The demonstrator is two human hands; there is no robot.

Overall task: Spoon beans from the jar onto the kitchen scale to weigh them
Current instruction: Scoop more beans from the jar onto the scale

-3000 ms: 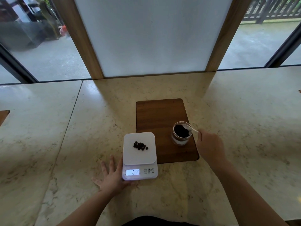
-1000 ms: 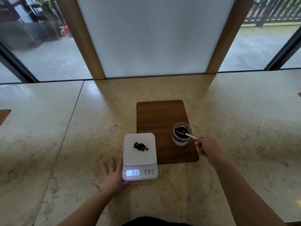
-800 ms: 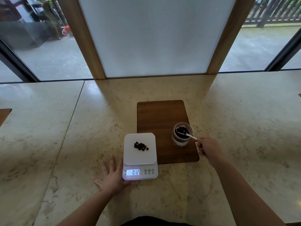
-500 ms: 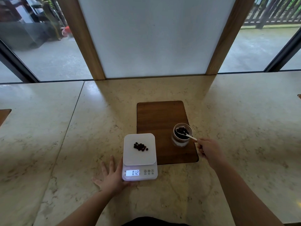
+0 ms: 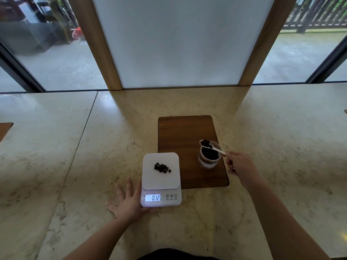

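Observation:
A glass jar (image 5: 208, 163) of dark beans stands on the right side of a wooden board (image 5: 180, 136). My right hand (image 5: 240, 164) holds a small white spoon (image 5: 216, 149) by its handle. The spoon's bowl, loaded with several beans, hovers over the jar's far left rim. A white kitchen scale (image 5: 161, 179) sits to the left of the board, with a small pile of beans (image 5: 162, 167) on its platform and 0.12 on its display. My left hand (image 5: 129, 203) lies flat on the counter, fingers spread, touching the scale's front left corner.
The marble counter (image 5: 281, 137) stretches wide to both sides. A frosted panel with wooden posts (image 5: 169, 44) rises behind it. The edge of another wooden board (image 5: 4, 128) shows at the far left.
My right hand has lifted the spoon out of the jar with beans on it; the bowl now sits above the jar's left rim. My left hand and the scale have stayed put.

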